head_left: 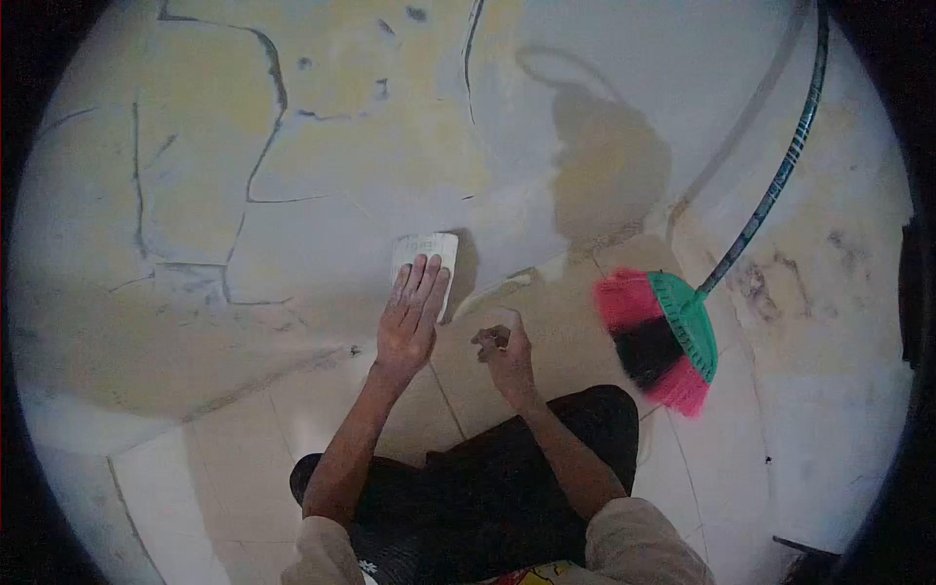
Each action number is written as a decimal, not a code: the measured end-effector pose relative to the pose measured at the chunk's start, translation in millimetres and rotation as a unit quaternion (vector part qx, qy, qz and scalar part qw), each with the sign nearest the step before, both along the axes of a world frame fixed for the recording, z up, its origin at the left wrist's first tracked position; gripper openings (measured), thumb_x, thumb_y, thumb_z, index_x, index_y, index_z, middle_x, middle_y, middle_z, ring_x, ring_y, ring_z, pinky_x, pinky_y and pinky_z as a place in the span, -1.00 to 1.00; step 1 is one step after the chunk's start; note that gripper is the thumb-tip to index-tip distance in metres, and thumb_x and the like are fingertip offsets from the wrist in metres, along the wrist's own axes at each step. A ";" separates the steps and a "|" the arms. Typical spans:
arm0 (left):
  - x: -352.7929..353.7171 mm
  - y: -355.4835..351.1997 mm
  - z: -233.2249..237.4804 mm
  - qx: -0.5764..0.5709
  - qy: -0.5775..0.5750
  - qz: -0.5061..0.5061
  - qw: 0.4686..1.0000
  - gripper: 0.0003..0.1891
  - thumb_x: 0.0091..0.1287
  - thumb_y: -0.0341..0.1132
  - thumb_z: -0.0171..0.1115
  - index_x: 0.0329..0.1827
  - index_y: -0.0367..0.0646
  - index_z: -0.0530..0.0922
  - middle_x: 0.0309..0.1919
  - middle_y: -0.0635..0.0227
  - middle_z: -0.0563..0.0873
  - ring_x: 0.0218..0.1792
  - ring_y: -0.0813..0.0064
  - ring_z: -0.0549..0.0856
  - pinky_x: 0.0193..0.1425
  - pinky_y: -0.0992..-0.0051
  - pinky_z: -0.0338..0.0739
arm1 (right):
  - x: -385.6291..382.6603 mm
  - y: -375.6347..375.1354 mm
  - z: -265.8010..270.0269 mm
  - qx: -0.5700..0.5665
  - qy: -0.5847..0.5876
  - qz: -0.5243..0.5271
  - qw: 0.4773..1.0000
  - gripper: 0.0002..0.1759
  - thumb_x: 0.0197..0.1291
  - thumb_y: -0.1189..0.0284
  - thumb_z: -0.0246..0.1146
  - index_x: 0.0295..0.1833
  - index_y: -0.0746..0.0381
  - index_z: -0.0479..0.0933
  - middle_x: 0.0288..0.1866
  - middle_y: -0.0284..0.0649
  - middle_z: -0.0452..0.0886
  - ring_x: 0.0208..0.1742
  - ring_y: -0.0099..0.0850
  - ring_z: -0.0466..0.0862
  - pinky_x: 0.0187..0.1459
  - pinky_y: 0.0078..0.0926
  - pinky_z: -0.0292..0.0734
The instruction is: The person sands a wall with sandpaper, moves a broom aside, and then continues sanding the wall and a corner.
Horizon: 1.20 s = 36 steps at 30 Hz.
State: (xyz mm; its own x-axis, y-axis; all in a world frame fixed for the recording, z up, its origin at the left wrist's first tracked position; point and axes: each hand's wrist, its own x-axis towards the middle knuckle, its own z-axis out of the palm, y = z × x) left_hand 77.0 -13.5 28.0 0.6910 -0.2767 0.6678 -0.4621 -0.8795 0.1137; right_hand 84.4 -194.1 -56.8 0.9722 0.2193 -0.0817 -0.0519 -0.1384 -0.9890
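Note:
My left hand (409, 317) lies with fingers stretched over a sheet of sandpaper (445, 246), pressing it against the lower wall. The sheet's pale, faintly printed backing faces me, while its other side is hidden. To the right, my right hand (507, 353) is raised above my knee, clear of the wall, with its fingers curled in. Whether anything small is inside those fingers does not show. Around the sandpaper, the wall (341, 234) is whitish with yellow patches and several dark cracks.
A broom (690, 322) with pink and black bristles and a green head stands at the right, its long handle rising along the wall. Light floor tiles (258, 458) lie below. My dark-clothed legs (468, 507) are folded close to the wall. Shadows fall on it.

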 end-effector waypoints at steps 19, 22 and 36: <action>7.9 24.0 -73.7 0.029 0.037 0.140 0.989 -0.36 0.35 -0.40 0.00 0.55 -0.02 0.21 0.53 0.31 0.26 0.51 0.22 0.27 0.54 0.08 0.17 | 15.0 4.0 6.0 0.010 0.106 0.010 0.994 -0.54 0.40 0.40 0.22 0.28 0.31 0.26 -0.16 -0.16 0.63 -0.22 -0.44 0.67 -0.22 -0.48 0.67; 16.7 12.0 -8.9 0.021 0.090 0.095 0.991 -0.36 0.34 -0.41 0.00 0.55 -0.04 0.21 0.53 0.29 0.26 0.51 0.21 0.27 0.54 0.08 0.18 | 17.6 0.7 -5.6 0.010 0.089 0.043 0.995 -0.50 0.41 0.39 0.20 0.34 0.32 0.22 -0.14 -0.15 0.63 -0.21 -0.46 0.67 -0.22 -0.48 0.66; 19.5 4.6 -7.7 0.036 0.145 0.060 0.987 -0.34 0.36 -0.24 0.04 0.56 -0.06 0.18 0.55 0.35 0.22 0.53 0.23 0.22 0.58 0.05 0.06 | 19.4 2.3 0.8 -0.006 0.088 0.038 0.995 -0.57 0.39 0.44 0.18 0.26 0.36 0.27 -0.14 -0.12 0.63 -0.28 -0.47 0.65 -0.26 -0.49 0.66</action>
